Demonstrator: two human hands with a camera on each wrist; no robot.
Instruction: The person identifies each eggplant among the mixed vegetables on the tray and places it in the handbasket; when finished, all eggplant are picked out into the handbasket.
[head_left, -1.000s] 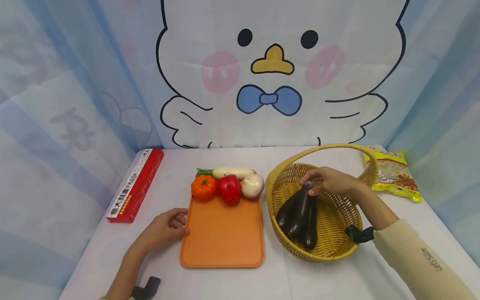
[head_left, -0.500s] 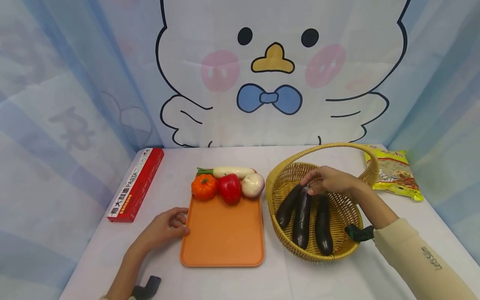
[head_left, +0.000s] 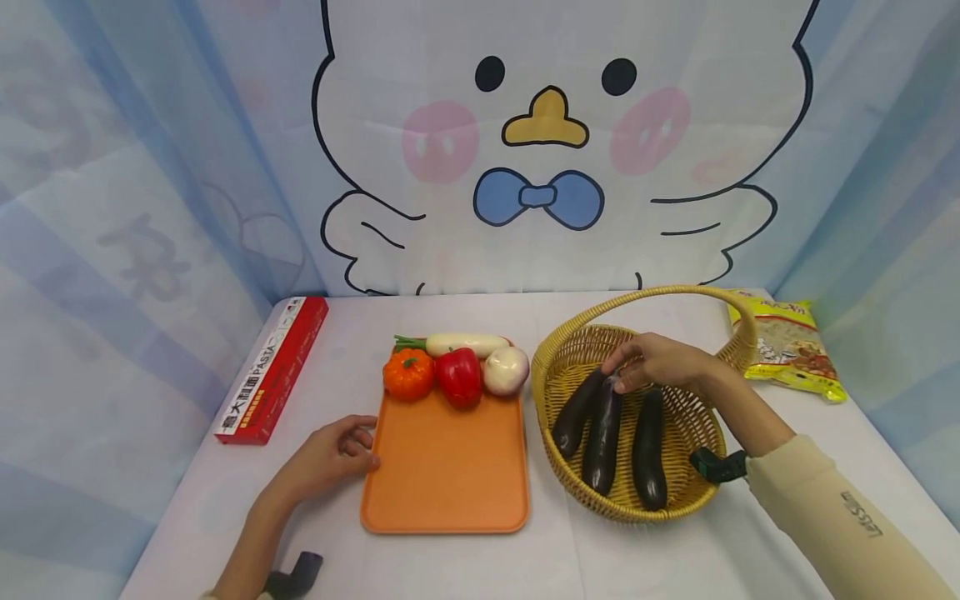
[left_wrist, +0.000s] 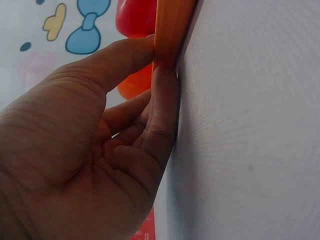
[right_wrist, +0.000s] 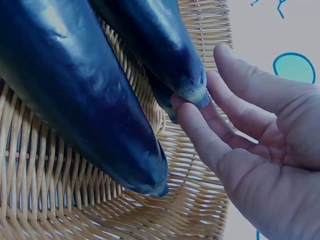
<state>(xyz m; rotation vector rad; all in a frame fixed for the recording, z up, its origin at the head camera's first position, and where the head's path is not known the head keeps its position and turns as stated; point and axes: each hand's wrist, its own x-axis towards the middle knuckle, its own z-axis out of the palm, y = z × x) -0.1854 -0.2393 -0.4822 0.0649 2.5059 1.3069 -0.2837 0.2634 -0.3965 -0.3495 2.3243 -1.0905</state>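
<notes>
In the yellow wicker basket lie three dark eggplants: a left one, a middle one and a right one. My right hand reaches in under the handle. In the right wrist view, a fingertip touches the stem end of an eggplant, while the thumb stands apart from it. Another eggplant lies nearer that camera. My left hand holds the left edge of the orange tray, thumb on the rim and a finger against the outer side.
Along the tray's far end sit an orange pumpkin, a red bell pepper, a white onion and a white radish. A red pasta box lies at left. Behind the basket is a yellow food bag.
The bunched eggplants have come down and spread apart in the basket, their stem ends let go by my right hand. The right eggplant has shifted slightly. My left hand has stayed put.
</notes>
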